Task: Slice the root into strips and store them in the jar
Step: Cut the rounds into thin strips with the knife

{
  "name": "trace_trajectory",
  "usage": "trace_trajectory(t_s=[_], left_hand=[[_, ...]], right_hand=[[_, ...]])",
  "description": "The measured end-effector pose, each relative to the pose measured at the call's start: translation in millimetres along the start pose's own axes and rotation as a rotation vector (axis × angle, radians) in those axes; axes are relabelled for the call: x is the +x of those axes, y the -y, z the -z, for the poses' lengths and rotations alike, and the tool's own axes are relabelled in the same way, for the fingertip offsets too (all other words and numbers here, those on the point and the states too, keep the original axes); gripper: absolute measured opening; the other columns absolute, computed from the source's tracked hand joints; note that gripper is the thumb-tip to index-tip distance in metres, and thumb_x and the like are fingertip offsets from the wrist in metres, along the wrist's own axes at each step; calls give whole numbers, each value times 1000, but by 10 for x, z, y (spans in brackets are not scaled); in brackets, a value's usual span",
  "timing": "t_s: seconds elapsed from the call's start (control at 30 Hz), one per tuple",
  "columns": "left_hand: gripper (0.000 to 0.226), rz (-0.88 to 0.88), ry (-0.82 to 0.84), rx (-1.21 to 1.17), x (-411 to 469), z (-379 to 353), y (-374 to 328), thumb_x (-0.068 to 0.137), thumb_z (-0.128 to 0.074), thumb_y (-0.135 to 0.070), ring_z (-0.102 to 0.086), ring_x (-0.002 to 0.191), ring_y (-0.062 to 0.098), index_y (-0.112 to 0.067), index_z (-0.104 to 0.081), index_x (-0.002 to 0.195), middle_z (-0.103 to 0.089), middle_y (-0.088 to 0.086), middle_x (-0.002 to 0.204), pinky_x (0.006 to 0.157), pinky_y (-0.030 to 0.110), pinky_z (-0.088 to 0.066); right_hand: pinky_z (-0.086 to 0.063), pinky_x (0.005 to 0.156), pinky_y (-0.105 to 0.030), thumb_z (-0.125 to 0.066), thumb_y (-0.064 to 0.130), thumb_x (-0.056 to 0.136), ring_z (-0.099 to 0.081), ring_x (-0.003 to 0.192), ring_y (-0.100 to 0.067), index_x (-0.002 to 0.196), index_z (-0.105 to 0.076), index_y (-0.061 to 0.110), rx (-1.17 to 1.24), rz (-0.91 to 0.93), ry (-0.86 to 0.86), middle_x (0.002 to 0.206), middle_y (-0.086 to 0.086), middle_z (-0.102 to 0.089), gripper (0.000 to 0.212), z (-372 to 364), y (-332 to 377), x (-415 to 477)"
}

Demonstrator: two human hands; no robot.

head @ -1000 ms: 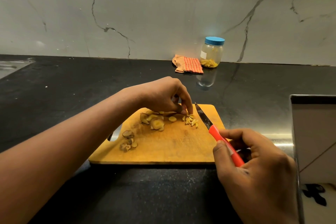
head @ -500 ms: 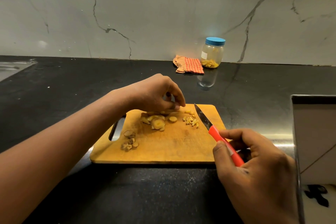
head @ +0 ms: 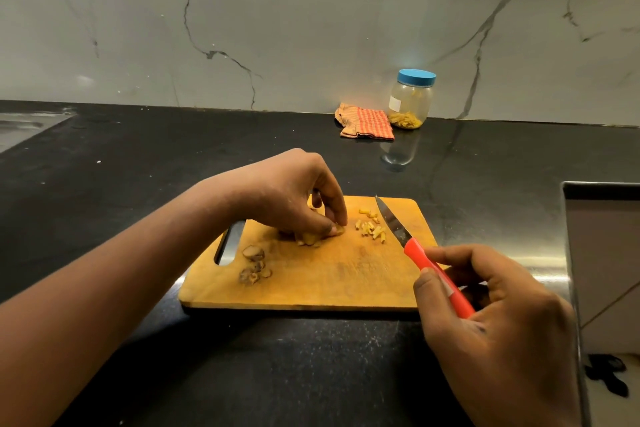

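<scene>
Left hand is pinching the root slices; the knife is waiting at their 3 o'clock.

The pale yellow root slices (head: 310, 237) are lying near the centre of the rectangular wooden cutting board (head: 329, 288), and the left hand (head: 291, 194) is covering them, fingertips curled down and pinching the pile. The short yellow cut strips (head: 372, 227) are lying just beside, at 3 o'clock. The right hand (head: 491, 322) is gripping the red-handled steel knife (head: 412, 248), its long axis running toward 11 o'clock, blade clear of the slices. The blade likely needs shifting toward 9 o'clock to meet them. The blue-lidded clear jar (head: 410, 99) is standing well apart at 1 o'clock, lid on.
</scene>
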State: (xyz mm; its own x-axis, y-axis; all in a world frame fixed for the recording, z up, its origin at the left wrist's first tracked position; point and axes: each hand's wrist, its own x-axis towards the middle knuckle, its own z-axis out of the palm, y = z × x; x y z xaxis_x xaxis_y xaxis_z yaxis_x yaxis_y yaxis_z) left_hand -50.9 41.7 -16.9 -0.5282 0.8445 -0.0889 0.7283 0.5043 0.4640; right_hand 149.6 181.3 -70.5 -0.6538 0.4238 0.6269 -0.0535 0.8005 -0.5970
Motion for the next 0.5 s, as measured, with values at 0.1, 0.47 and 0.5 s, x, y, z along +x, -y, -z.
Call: trace_trajectory(t_s=[0.1,0.47,0.5], left_hand=[[15,-8,-53,15,-21,-43,-31,84,-75,-29,-60,94,3,-29,-77,99,-69,-17,97,96,32,-53],[12,3,-64,16,-21,-31,-2,82,-76,-34,-60,97,5,-32,-77,93,-67,-15,101,90,35,-55],[12,0,-69,9,-15,-40,1,81,-76,-35,-60,96,5,-31,-78,92,-67,-15,102,89,35,-56]], right_hand=[[-42,50,1,-77,20,71,-56,55,-4,86,-69,26,-20,16,-7,71,11,-60,18,-2,-4,4],[-47,51,-17,-69,29,71,-57,59,-2,84,-70,26,-26,113,72,72,14,-60,14,-51,12,-33],[-47,52,-17,-69,29,71,-57,59,-1,84,-71,26,-30,121,81,73,14,-60,14,-51,9,-32]])
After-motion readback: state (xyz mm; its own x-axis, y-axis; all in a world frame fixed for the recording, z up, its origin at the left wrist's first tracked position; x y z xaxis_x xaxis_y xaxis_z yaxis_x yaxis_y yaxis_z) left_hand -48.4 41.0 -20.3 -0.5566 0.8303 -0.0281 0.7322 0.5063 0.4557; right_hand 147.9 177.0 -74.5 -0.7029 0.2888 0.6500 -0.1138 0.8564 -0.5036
